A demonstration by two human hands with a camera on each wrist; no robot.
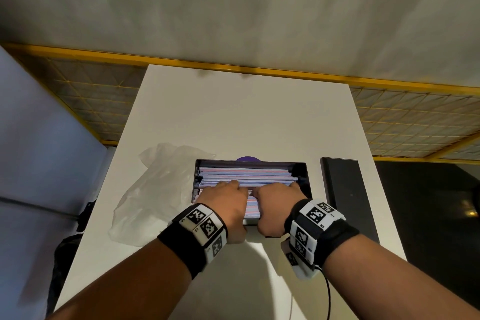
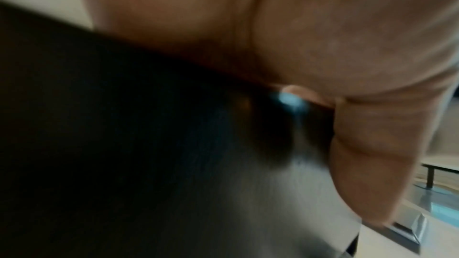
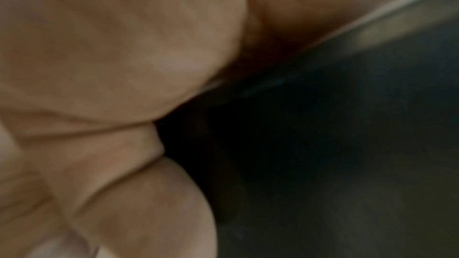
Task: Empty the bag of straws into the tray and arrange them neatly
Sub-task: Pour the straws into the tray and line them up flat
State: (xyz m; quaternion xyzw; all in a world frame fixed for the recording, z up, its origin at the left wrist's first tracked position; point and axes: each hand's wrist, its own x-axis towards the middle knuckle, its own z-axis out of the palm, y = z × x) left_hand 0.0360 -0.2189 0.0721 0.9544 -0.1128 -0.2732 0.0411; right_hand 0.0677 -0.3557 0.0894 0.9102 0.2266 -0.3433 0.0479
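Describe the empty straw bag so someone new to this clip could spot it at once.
Start at the white table and find the dark tray of straws where both hands rest. The bag lies crumpled just left of that tray. It is the only clear, wrinkled plastic there; the other neighbour, right of the tray, is a flat black panel.

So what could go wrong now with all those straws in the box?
Two things, maybe. Both the left hand and the right hand press on the straws; pushing too hard might bend some or knock their ends out of line. Also, the tray could slide on the smooth white table, because neither hand clearly holds its wall. The empty bag beside it looks harmless.
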